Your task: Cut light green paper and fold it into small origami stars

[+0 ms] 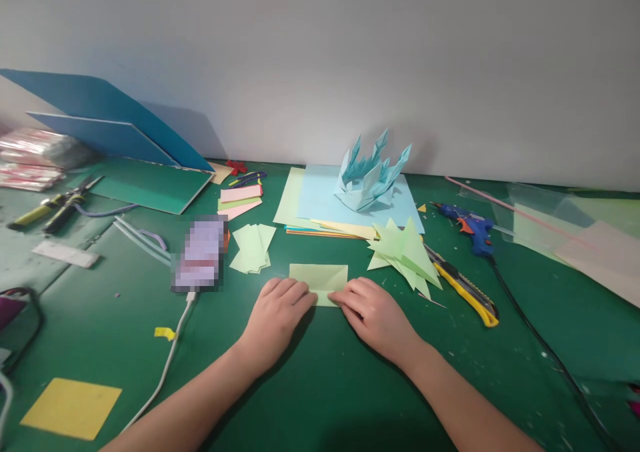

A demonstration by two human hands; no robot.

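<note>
A small light-green sheet of paper lies on the green table in front of me, with a crease or folded strip across its lower part. My left hand has its fingers closed at the sheet's lower left edge. At the lower right edge, my right hand pinches the paper between thumb and fingers. Cut light-green paper pieces are stacked to the left of the sheet. To the right sits a pile of pointed, folded green paper shapes.
A blue folded-paper crown shape stands on coloured sheets at the back. On the right are a yellow utility knife and a blue glue gun with a cord. A phone on a white cable lies left, beyond it pliers.
</note>
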